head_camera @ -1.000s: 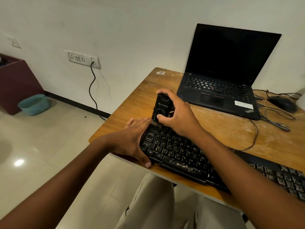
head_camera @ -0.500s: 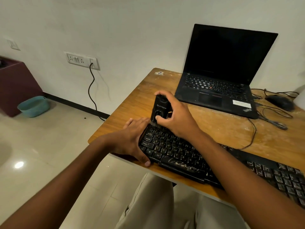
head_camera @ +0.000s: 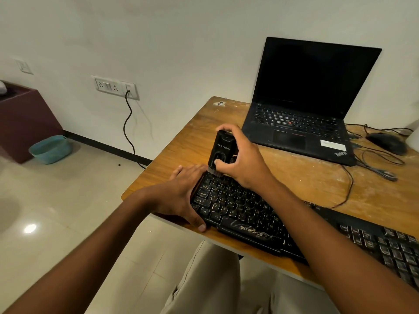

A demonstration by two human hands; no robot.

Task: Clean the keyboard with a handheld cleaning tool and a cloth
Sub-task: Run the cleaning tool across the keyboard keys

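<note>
A black keyboard (head_camera: 244, 214) lies along the near edge of the wooden table (head_camera: 306, 177). My right hand (head_camera: 240, 159) is shut on a black handheld cleaning tool (head_camera: 222, 148), held upright with its brush end touching the keyboard's far left corner. My left hand (head_camera: 181, 196) lies flat against the keyboard's left end, thumb hooked over the front edge, fingers along the side. No cloth is in view.
An open black laptop (head_camera: 301, 123) with a dark screen stands at the back of the table. A black mouse (head_camera: 385, 141) and loose cables (head_camera: 374, 166) lie to its right. On the floor at left sit a teal basin (head_camera: 51, 149) and a dark cabinet (head_camera: 22, 123).
The tool and my right hand have stayed at the keyboard's far left corner with only slight shifts. My left hand has kept its hold on the left end.
</note>
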